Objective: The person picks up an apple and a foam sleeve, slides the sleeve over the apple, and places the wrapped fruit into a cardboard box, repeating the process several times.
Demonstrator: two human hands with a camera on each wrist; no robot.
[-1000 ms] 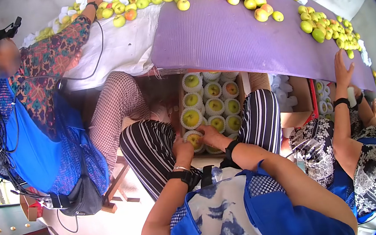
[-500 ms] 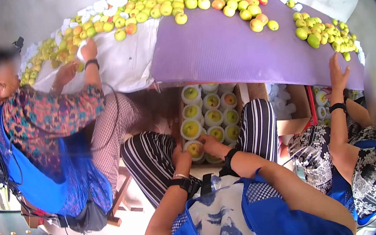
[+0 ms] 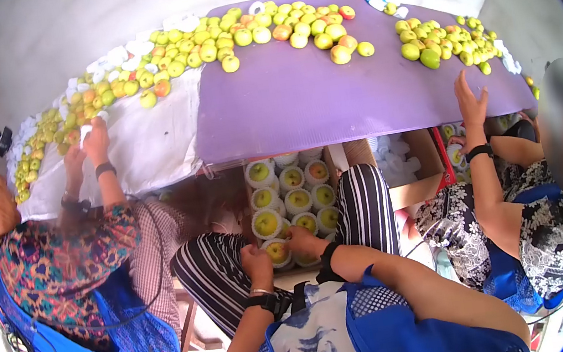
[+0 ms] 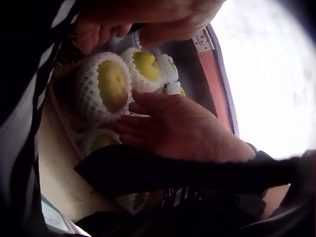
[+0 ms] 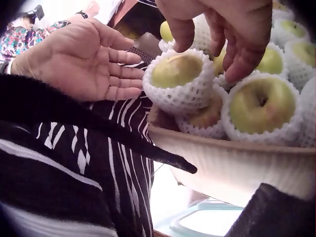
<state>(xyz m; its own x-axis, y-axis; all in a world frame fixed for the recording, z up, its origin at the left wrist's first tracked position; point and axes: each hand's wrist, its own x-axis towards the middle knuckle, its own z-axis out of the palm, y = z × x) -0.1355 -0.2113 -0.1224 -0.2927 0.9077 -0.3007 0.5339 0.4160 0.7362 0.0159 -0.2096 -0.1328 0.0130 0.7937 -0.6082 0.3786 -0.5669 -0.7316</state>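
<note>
A yellow-green apple [image 5: 173,74] in a white foam net sits tilted at the near left corner of a cardboard box [image 5: 247,158], over another netted apple. My left hand [image 5: 84,64] lies palm up beside it, its straight fingertips right at the net. From the other side my right hand [image 5: 232,34] reaches over, thumb and fingers pointing down near the apple's upper edge. In the left wrist view the right hand's fingers extend loosely against the netted apple [image 4: 112,84]. Rows of netted apples [image 3: 297,200] fill the box between my knees.
Loose apples [image 3: 199,47] spread along the back of a table with a purple mat [image 3: 286,103] and white cloth [image 3: 161,135]. A carton of foam nets [image 3: 425,174] stands right of the box. One person [image 3: 56,265] sits left, another [image 3: 531,213] right.
The head view has shifted. My hands stay at the same corner apple. The person on the left has drawn back from the far pile and now holds something white with both hands close together.
</note>
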